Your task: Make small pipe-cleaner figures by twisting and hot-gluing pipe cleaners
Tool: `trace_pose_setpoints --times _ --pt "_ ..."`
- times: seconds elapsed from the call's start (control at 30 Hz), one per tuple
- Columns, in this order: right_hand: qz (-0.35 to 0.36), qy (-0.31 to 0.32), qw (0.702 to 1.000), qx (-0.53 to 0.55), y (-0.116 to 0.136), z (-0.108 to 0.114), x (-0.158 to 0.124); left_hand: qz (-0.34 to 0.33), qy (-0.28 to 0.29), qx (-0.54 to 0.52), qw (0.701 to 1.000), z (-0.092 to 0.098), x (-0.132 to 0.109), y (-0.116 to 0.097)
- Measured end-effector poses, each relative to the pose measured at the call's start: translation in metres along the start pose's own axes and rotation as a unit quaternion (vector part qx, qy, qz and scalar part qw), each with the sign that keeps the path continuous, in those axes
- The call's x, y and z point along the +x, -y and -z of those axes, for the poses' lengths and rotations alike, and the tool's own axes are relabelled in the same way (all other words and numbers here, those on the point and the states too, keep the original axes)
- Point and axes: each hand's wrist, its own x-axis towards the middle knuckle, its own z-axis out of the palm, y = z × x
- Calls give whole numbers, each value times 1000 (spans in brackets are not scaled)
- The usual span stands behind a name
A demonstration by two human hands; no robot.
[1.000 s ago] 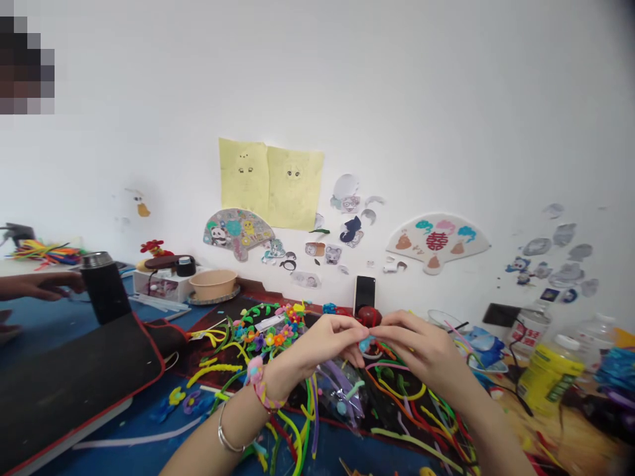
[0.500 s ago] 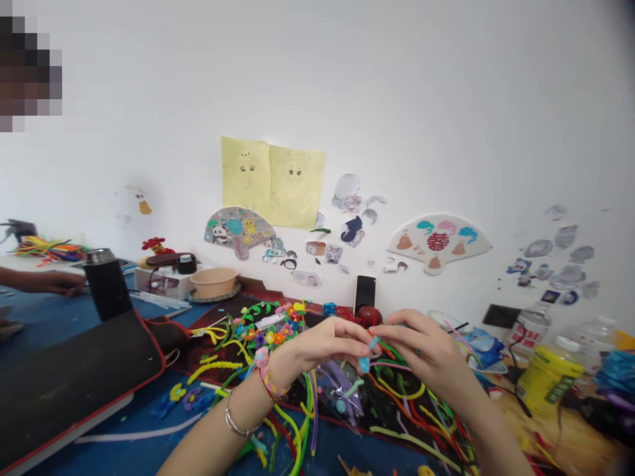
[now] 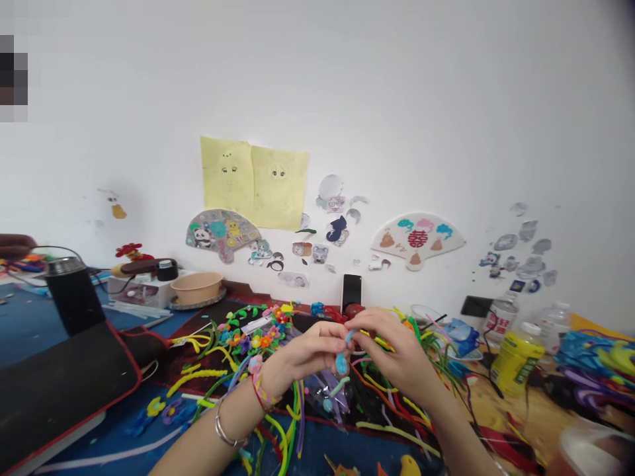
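Head view | left hand [image 3: 300,354], right hand [image 3: 394,354] together | pinching blue fuzzy pipe-cleaner piece [image 3: 341,363] | steadying it above clear plastic bag [image 3: 322,396]

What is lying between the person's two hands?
In the head view, a blue pipe cleaner lies between the left hand and the right hand.

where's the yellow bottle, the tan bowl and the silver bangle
yellow bottle [image 3: 516,367], head view, on its body
tan bowl [image 3: 197,292], head view, on its outer wall
silver bangle [image 3: 224,432], head view, on its band, on the left forearm
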Motion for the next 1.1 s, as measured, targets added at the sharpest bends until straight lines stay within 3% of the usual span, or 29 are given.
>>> trace_pose_setpoints --times 0.27,0.73,1.1 --pt "-43 -13 999 -16 3 -2 -1 -34 -26 -9 999 -3 4 7" --pt "-122 -104 987 -4 19 -24 -1 -132 -79 -73 985 -6 7 11" --pt "-126 -158 979 21 29 -22 2 -270 -158 -2 950 -18 8 9"
